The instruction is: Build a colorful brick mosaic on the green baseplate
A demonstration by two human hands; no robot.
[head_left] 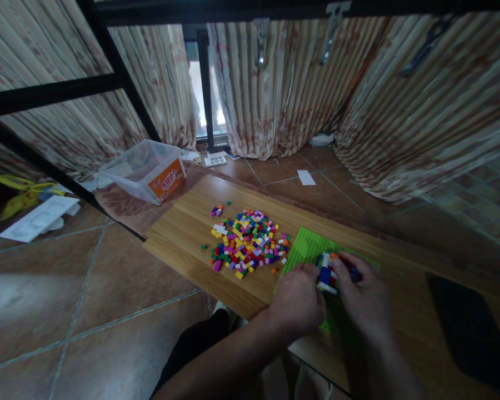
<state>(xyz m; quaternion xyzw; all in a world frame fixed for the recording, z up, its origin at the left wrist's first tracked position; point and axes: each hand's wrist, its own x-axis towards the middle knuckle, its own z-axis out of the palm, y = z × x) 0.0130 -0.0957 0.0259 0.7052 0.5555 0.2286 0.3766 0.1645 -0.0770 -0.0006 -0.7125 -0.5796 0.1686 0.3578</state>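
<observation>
A small build of toy bricks [326, 276] in blue, white, red and orange is over the green studded baseplate [306, 244]. My right hand [364, 286] is closed round its right side, with the thumb and fingers on the bricks. My left hand [298, 297] is curled shut against the build's left side, its fingertips partly hidden. Whether the build is fixed to the baseplate or held just above it, I cannot tell. Left of the baseplate lies a spread pile of loose toy bricks [250, 241] in many colours.
The wooden table [183, 222] carries a dark flat object [466, 328] at the right. Beyond its far left end stands a clear plastic box [144, 166] with an orange label. A white moulded tray [39, 216] is farther left. Black metal bars [54, 86] cross overhead, before striped curtains [275, 94].
</observation>
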